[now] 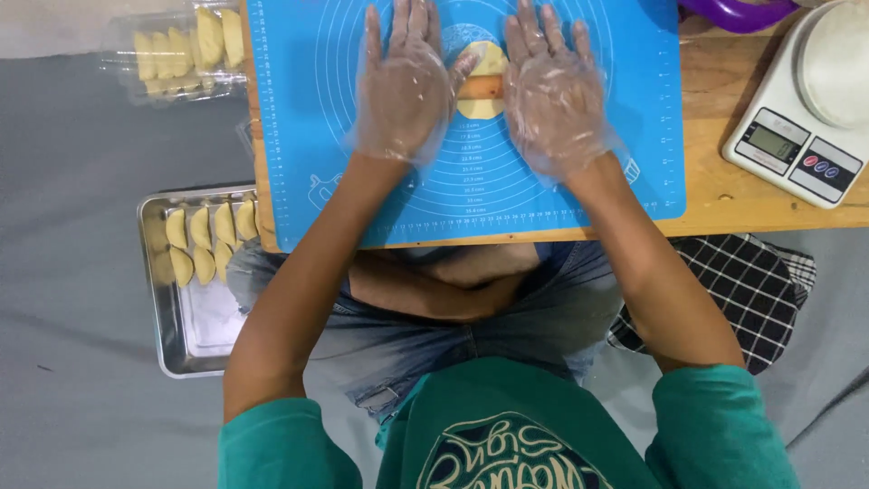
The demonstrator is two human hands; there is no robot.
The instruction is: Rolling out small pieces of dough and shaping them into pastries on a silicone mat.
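Both gloved hands, left hand (403,86) and right hand (554,95), flat and open, no grip, pressing a stiff wooden rolling pin (480,87) over soft, thin, probably tearable dough (490,60).

Bench (724,195) sits across the upper middle and right of the frame, with the mat (317,181) laid on its left part. Dough disc (484,63) lies on the mat at top centre; rolling pin (480,87) is laid across it, under both flat hands. Scale (806,118) is placed on the bench, upper right. Tray (195,335) is set on the floor at lower left, with dumplings (204,237) lined up in its upper part. Plastic box (176,54) of dumplings sits upper left.
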